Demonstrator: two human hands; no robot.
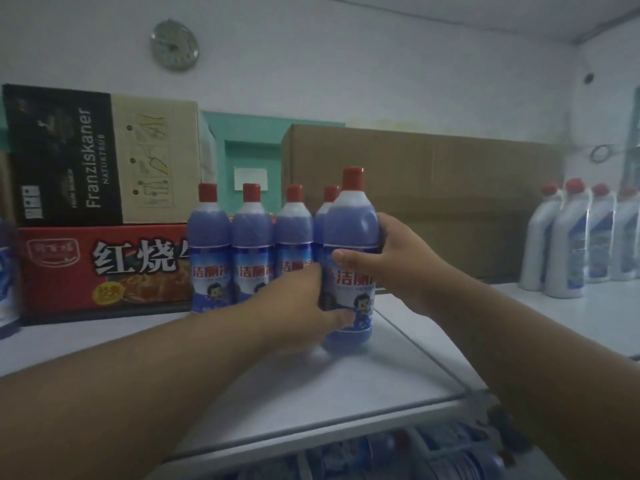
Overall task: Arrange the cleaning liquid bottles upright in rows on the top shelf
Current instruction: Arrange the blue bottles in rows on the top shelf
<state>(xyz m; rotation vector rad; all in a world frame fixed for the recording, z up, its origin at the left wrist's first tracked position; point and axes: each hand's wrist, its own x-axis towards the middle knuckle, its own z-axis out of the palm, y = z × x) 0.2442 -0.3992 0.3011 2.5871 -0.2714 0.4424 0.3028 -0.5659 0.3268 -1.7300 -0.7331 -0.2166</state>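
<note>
1. Both hands are wrapping around one blue cleaning liquid bottle with a red cap; the left hand is gripping low on its label side and the right hand is curling round its middle.
2. The bottle is standing upright on the white top shelf, just in front of a back row of four matching bottles.
3. That row is lining up before a red carton, a dark Franziskaner box and a brown cardboard box.
4. Risk, as I judge it: the left knuckles are crowding the back row, so a sideways push could be toppling a neighbour.
5. White bottles are standing well apart at the right, out of harm.
</note>
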